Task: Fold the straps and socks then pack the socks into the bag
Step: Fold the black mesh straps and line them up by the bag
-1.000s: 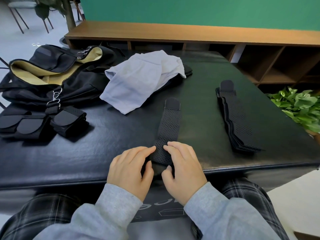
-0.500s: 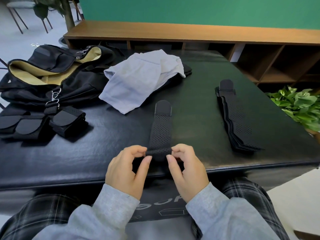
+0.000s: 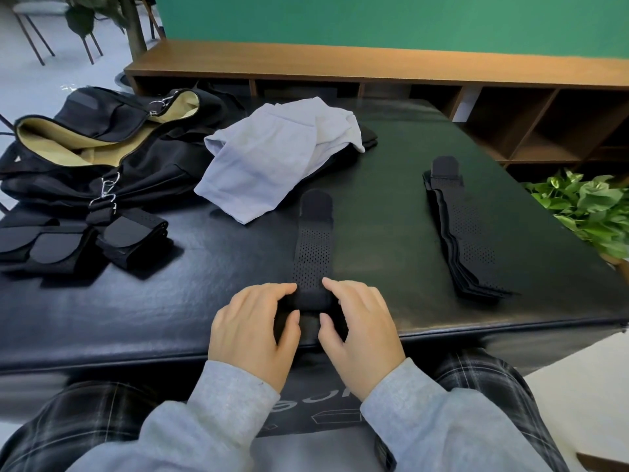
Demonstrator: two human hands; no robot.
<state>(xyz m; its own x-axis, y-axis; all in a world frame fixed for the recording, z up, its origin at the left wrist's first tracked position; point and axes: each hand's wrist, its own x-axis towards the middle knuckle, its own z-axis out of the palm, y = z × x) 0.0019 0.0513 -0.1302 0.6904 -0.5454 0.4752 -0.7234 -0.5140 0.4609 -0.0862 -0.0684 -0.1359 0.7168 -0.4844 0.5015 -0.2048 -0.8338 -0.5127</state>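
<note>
At the table's near edge, both hands work one black strap (image 3: 313,247) that lies flat and runs away toward the middle of the table (image 3: 391,212). The left hand (image 3: 253,330) and the right hand (image 3: 360,332) sit side by side, close together, each with fingers and thumb curled round the rolled near end of the strap, pinching it between them. The strap's rounded tab end points toward the far edge.

Toward the near right corner lies a stack of straps (image 3: 464,229), laid flat and unfolded, well apart from the hands. Near the left edge sit folded straps (image 3: 81,240) in a small cluster, just in front of the bag.

Beyond the strap being rolled, a pale grey cloth (image 3: 272,161) lies crumpled near the middle of the table, its far side resting on something dark; whether it is the socks cannot be told. The black bag (image 3: 102,148) lies open at the far left corner, its tan lining showing.

Past the far edge stands a wooden shelf (image 3: 374,69), and a green plant (image 3: 592,212) shows off the right edge.
</note>
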